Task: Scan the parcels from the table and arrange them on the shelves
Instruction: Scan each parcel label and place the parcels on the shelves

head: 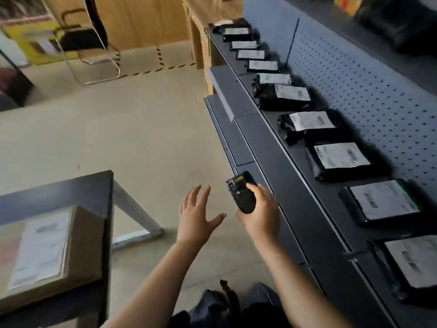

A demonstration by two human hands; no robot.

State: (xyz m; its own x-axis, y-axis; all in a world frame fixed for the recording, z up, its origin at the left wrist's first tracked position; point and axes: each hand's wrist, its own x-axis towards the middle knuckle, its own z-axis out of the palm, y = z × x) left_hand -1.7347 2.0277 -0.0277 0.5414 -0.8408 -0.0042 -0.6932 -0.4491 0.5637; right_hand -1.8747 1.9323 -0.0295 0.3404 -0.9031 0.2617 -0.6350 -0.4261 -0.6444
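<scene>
With the right hand (257,209) gripping the scanner (243,192) and the left hand (196,214) bare, fingers spread wide, the step is fetching: next, reach left to the box (49,254) on the near-left surface (94,185).

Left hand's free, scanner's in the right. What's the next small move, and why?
Probably reach the left hand over to the box on the table. That hand is open and empty, the right hand grips the scanner, and the box lies label up, not yet shelved, while parcels already line the shelf.
</scene>
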